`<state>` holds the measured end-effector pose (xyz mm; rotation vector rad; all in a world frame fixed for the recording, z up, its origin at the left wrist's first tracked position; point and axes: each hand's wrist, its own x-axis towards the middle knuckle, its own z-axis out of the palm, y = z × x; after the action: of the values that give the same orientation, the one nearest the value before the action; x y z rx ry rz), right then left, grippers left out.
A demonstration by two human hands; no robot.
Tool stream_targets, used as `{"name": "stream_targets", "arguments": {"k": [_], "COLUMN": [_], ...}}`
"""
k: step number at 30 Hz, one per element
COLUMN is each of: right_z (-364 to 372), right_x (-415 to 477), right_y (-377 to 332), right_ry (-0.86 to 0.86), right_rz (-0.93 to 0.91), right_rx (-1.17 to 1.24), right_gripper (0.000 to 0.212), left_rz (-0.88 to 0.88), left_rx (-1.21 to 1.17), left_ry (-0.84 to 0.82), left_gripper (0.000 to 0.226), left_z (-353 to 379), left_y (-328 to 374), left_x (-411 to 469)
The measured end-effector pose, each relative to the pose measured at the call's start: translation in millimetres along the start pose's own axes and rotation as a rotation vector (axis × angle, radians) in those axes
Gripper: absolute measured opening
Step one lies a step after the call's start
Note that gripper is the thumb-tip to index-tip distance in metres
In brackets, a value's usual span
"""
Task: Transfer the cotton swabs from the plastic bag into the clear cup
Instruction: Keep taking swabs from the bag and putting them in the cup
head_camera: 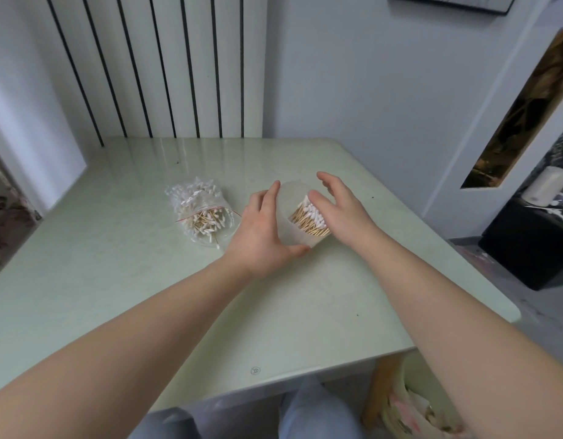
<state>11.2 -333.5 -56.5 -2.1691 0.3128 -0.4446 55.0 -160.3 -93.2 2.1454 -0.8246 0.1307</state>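
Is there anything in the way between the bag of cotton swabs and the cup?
Only the left hand, which holds the clear cup on the side facing the plastic bag. Nothing else shows between the two. The right hand is open at the cup's other side, away from the bag.

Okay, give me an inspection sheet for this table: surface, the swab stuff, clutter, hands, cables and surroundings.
Surface: pale green table, glossy, with a few small dark specks.
Job's things: plastic bag lies left of the clear cup, with loose swabs inside; the cup holds a bundle of cotton swabs.
Clutter: nothing seen.
Hands: left hand grips the cup, thumb round its near side; right hand is at the cup's right side, fingers spread.
Cables: nothing seen.
Surroundings: ribbed white panel on the wall behind; black cabinet with a white roll at right.
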Motion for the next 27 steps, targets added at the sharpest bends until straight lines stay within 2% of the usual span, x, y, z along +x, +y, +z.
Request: {"name": "stream_targets", "arguments": {"k": [5,9,13,15,20,24,27], "right_z": [3,0,-5,-5,-1,5,8], "right_x": [-15,-13,-18,-20,-23,-21,-24], "right_y": [12,7,13,13,6,2,-3], "right_ry": [-0.272,-0.292,-0.285,-0.318,-0.263,-0.267,-0.344], "right_rz": [-0.089,-0.062,-0.2,-0.204,-0.245,-0.367,-0.35], "right_rx": [-0.281,-0.336,-0.428,-0.405,-0.317,-0.44,-0.595], "right_gripper": [0.073,0.076,0.086,0.09,0.078,0.071,0.067], "left_rz": [-0.027,-0.038,-0.066,-0.085,-0.144,-0.149,-0.163], "left_rx": [-0.017,-0.015,-0.022,-0.024,-0.056,-0.068,-0.063], "left_ry": [0.01,0.005,-0.02,-0.017,-0.035,-0.07,-0.078], "left_gripper": [0.126,0.128,0.131,0.132,0.139,0.137,0.136], "left_z": [1,1,-1,-3,-10,-14,-15], "left_y": [0,-1,1,2,2,0,-2], "left_x": [-1,0,1,-1,-9,-15,-18]}}
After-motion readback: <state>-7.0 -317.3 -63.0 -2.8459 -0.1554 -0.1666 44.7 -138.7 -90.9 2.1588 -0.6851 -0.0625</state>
